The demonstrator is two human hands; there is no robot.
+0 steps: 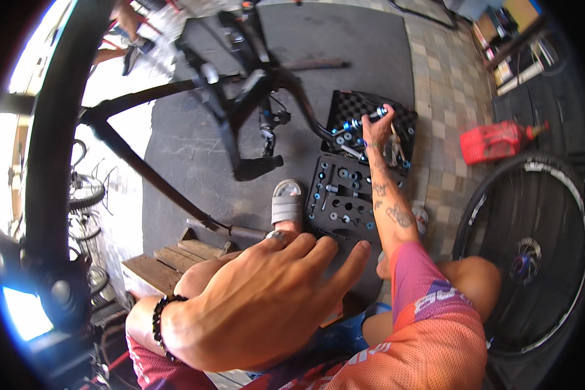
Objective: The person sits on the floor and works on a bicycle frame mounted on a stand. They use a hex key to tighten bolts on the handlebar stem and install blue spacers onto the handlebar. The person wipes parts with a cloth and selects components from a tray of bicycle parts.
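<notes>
The right hand (377, 127) grips what looks like a blue-tipped tool (364, 120) over the open tool case (344, 195); the left hand (260, 292) hangs spread and empty.

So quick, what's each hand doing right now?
Left hand: open, fingers spread, holding nothing.
Right hand: closed on a blue-and-silver tool over the open tool case.

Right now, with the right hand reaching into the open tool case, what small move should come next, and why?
Probably lift the blue-and-silver tool clear of the tool case: the right hand has its fingers around it, while the left hand rests idle on the knee.
</notes>
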